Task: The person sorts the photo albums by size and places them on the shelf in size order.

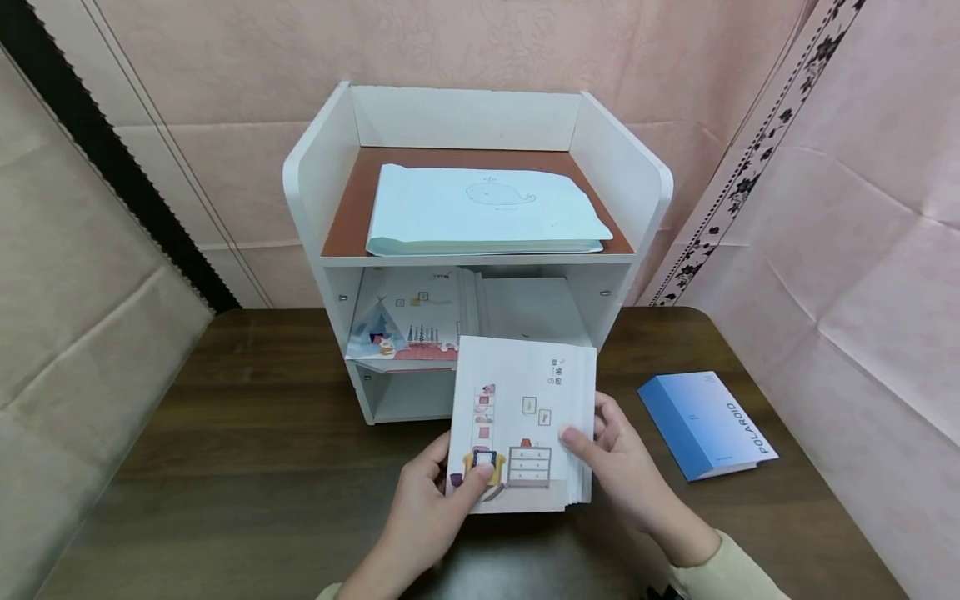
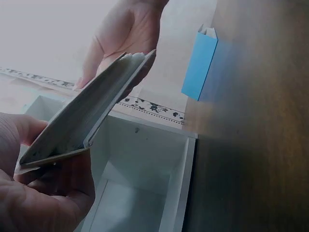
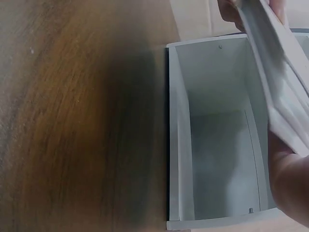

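Observation:
Both hands hold a white photo album [image 1: 517,392] with a small printed picture of a dresser and chair on its cover. My left hand [image 1: 427,512] grips its lower left corner, thumb on the cover. On the right edge, my right hand [image 1: 626,475] pinches it with the thumb on top. The left wrist view shows the thick block of pages between the covers of the album [image 2: 91,111]. The album is held in front of a small white shelf unit [image 1: 318,179], over the lower compartment.
On the shelf unit's brown top lies a pale blue whale-print item [image 1: 465,204]. The middle shelf holds a tent-print album [image 1: 412,312] and another white album [image 1: 532,300]. To the right, a blue POLAROID album [image 1: 705,425] lies on the dark wooden table [image 1: 247,467].

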Demonstrator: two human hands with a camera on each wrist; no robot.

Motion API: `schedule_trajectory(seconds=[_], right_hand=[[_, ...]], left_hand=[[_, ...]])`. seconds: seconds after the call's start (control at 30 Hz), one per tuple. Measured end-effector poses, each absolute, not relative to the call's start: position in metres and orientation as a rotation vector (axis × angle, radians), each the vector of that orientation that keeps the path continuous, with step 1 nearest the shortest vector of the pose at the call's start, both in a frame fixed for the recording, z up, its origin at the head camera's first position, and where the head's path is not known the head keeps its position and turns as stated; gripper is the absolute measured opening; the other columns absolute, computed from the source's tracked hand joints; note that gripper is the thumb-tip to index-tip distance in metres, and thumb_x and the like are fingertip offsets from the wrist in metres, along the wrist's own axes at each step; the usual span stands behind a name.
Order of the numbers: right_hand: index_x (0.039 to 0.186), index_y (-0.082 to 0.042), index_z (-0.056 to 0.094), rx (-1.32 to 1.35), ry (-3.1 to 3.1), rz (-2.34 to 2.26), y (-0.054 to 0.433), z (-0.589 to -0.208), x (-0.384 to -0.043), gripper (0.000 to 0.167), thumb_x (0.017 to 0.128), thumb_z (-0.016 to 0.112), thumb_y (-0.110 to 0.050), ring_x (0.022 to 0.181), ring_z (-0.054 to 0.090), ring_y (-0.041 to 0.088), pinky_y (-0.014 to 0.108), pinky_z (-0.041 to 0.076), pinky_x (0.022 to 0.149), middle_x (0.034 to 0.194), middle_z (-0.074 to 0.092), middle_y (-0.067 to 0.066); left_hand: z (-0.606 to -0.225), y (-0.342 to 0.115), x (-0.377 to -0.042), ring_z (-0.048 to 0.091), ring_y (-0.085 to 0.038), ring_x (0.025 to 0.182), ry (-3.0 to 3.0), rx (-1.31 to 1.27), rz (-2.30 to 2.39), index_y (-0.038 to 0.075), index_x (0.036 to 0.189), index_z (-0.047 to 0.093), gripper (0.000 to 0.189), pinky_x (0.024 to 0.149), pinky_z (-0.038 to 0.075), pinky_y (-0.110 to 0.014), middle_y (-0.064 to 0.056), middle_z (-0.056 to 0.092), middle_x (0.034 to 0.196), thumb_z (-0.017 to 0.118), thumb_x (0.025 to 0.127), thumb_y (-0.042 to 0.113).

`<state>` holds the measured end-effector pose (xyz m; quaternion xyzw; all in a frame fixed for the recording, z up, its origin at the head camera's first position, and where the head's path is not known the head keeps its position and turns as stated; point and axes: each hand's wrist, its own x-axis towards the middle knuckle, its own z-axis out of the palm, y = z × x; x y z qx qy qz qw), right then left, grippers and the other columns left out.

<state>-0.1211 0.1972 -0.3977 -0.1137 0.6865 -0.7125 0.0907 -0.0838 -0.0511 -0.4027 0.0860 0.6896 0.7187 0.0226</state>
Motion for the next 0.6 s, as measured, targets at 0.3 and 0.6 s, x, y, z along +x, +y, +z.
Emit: schedule_trajectory(seconds=[0.3, 0.6], right_hand=[[0.139, -0.003, 0.026, -0.286, 1.884, -2.172, 0.187, -0.406, -0.116, 0.058, 0.095, 0.062, -0.009, 0.110, 0.061, 0.030, 0.045, 0.052, 0.086, 0.135, 0.049, 0.022], [0.139, -0.005, 0.026, -0.268, 1.825, -2.241, 0.177, -0.403, -0.116, 0.058, 0.095, 0.062, -0.008, 0.112, 0.059, 0.033, 0.048, 0.051, 0.087, 0.137, 0.049, 0.021]], left_hand=[[-0.393, -0.052, -0.091, 0.067, -0.020, 0.087, 2.196, 0.252, 2.326, 0.011, 0.122, 0.061, 0.035, 0.070, 0.057, -0.032, -0.006, 0.068, 0.107, 0.071, 0.090, 0.021], [-0.384, -0.058, -0.101, 0.067, -0.021, 0.085, 2.235, 0.265, 2.287, 0.012, 0.120, 0.062, 0.033, 0.069, 0.057, -0.032, -0.006, 0.069, 0.105, 0.071, 0.091, 0.025]])
